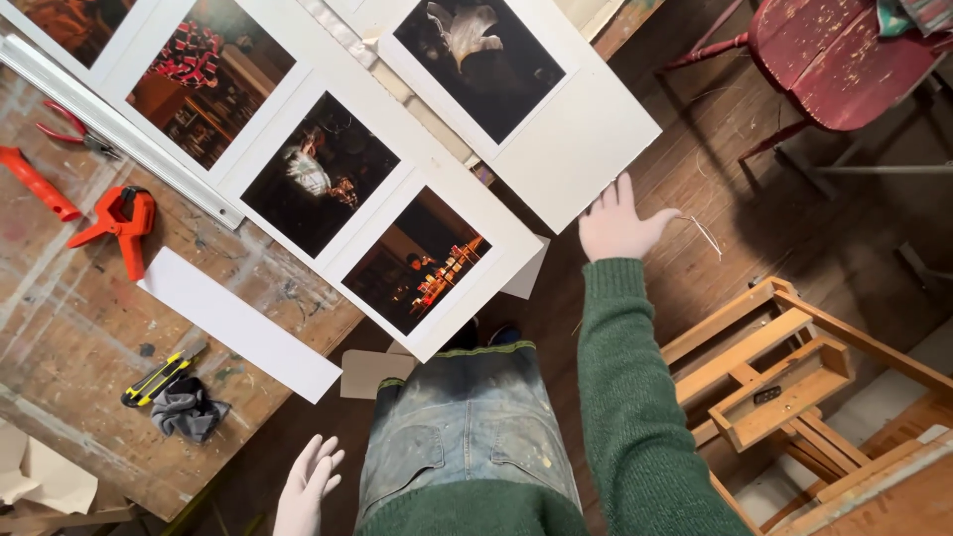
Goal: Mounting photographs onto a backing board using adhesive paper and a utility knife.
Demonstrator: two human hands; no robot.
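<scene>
- the white mat board (596,139) carrying a dark photo print lies on the paint-stained workbench (69,328), its lower corner jutting past the bench edge over the wooden floor.
- the right hand (617,223), gloved in white and sleeved in green knit, sits at that jutting corner — fingers (608,196) spread and flat, closed on nothing; whether the fingertips touch the board's edge or hover just off it i cannot tell.
- the left hand (308,486) hangs low, well away from the board, below the bench edge, fingers loosely open and empty.
- judged from its look, the board is light, stiff and thin, easy to dent at corners and easy to smudge on the print; a hold at the bare white margins, one hand at each side, would suit it better than a pinch at one corner.
- beside the board, further onto the bench, lies a longer mat (328,189) with a row of dark prints.
- far from the board on the bench — an orange spring clamp (119,223), a yellow utility knife (157,377), a grey rag (187,409).
</scene>
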